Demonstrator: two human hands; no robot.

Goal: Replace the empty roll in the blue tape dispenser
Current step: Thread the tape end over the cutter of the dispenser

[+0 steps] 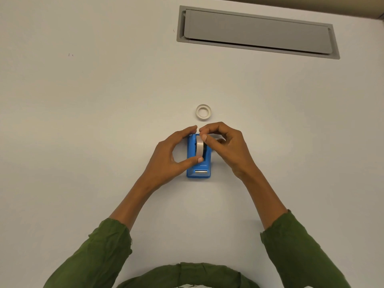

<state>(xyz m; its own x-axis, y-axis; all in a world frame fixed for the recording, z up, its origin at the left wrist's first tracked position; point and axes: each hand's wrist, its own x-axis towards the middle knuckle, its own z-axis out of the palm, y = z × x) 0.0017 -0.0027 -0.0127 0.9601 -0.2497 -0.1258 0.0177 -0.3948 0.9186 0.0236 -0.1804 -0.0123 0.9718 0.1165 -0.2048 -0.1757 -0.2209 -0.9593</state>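
Pale tabletop (104,121) is carrying everything. Our left hand (172,154) is bracing the blue tape dispenser (199,163), thumb on the new roll (200,148) seated inside; our right hand (224,144) is pinching its top edge. Beyond, the empty roll (203,112) is lying discarded. Next, probably, we're drawing tape toward the cutter (201,172).

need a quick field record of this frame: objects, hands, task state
surface: pale table
dispenser: blue, upright, cutter toward the person
tape roll: seated on edge in the dispenser
empty core: white ring flat on the table, beyond the dispenser, apart from it
left hand: thumb and fingers on the roll
right hand: pinching at the roll's top
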